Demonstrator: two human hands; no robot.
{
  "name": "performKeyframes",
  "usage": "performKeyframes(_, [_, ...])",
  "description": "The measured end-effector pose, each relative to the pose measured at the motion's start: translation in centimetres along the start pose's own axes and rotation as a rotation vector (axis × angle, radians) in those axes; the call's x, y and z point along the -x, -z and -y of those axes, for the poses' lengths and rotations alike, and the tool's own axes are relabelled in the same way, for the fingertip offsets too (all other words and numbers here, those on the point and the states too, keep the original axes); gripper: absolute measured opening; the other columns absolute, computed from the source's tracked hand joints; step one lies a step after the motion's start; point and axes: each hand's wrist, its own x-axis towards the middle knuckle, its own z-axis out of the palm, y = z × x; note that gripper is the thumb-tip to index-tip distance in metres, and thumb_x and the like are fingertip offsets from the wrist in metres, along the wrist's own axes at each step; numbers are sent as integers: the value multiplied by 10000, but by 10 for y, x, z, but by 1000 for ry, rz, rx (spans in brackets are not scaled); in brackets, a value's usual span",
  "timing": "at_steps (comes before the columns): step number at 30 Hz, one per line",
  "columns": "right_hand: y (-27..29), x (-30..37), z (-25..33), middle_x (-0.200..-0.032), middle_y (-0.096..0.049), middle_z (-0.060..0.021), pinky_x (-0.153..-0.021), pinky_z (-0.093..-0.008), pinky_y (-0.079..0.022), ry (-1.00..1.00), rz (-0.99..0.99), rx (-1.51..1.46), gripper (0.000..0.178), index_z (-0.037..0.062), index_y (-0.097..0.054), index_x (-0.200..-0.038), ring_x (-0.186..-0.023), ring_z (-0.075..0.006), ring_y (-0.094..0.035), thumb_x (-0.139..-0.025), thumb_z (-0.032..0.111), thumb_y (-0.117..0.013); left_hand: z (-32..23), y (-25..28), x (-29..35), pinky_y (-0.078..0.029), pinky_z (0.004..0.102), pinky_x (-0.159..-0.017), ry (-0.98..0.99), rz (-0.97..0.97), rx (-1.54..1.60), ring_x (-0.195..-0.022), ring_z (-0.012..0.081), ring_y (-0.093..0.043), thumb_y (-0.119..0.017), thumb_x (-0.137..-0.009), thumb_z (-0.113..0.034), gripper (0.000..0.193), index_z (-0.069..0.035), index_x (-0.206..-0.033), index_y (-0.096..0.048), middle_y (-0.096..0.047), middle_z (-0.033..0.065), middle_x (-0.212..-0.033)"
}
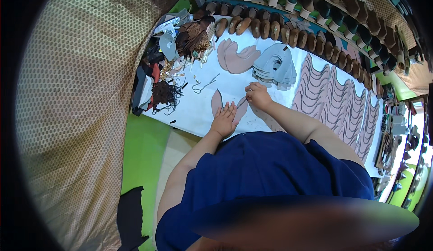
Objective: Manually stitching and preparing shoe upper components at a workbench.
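The left hand [224,119] lay flat on a V-shaped pink piece [242,110], prongs pointing forward, while the right hand [258,96], curled, its grip unclear, sat at the right prong's tip.

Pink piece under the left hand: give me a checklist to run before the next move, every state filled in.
1. Left hand flat on the pink piece: ok.
2. Right hand at the piece's right-hand tip: ok.
3. Right hand's grip free of any small tool: cannot tell, the fingertips are too small and partly hidden.
4. Scissors lying apart from both hands: ok.
5. Grey stack squared up: not ok, its lower edges are fanned out.
6. White table free of loose scraps: not ok, dark strips lie tangled near its left edge.
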Motion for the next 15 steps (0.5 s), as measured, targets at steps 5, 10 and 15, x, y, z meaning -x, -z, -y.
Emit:
performKeyframes(5, [-4,-3,9,-1194,-637,-33,-891,-438,-433,67,-55,61,192,88,-687,-911,-1223,-255,-518,-724,129,-687,0,-1,-1,-202,524,-1184,-1,1,-6,-1469,324,-281,-507,-929,-381,670,-53,-1495,-363,-290,132,-1598])
performKeyframes(10, [1,-19,16,-1237,-617,-68,-928,-446,-408,141,-26,86,246,71,-674,-976,-1281,-263,-479,-740,140,-657,0,-1,0,-201,522,-1185,0,4,-42,-1469,323,-282,-500,-927,-383,673,-55,-1498,-359,-293,132,-1597])
performKeyframes(15, [-6,-29,14,-1242,-616,-66,-935,-444,-402,177,-12,102,253,69,-678,-993,-1284,-260,-477,-754,145,-647,-1,-1,0,-209,520,-1183,2,1,-45,-1467,323,-286,-508,-919,-379,677,-59,-1498,-361,-301,135,-1593])
